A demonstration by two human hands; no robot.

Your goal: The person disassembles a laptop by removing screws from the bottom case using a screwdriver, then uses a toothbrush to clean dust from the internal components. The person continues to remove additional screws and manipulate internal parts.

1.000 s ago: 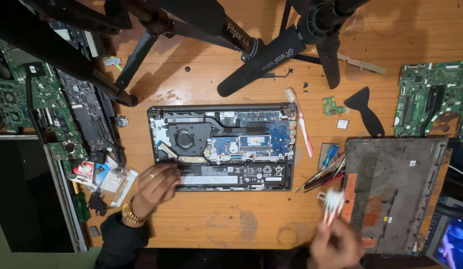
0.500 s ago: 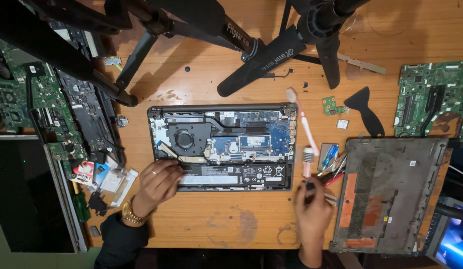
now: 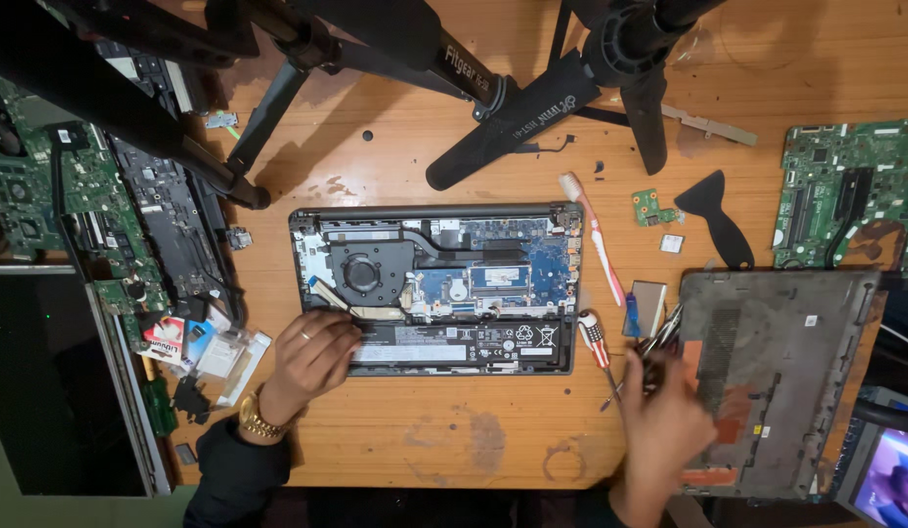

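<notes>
My left hand rests palm down, fingers curled; my right hand, blurred, reaches forward at near right.

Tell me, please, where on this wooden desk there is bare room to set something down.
Bare wood lies below the opened grey laptop, between the left hand and right hand, and above it between the black tripod legs. It is crowded right of the laptop: pink toothbrush, red-handled screwdriver, grey bottom cover. The left edge holds green circuit boards.

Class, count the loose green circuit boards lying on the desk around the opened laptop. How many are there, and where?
3: a large board at left, another large board at right, a small board beside the toothbrush. Others may be hidden.
</notes>
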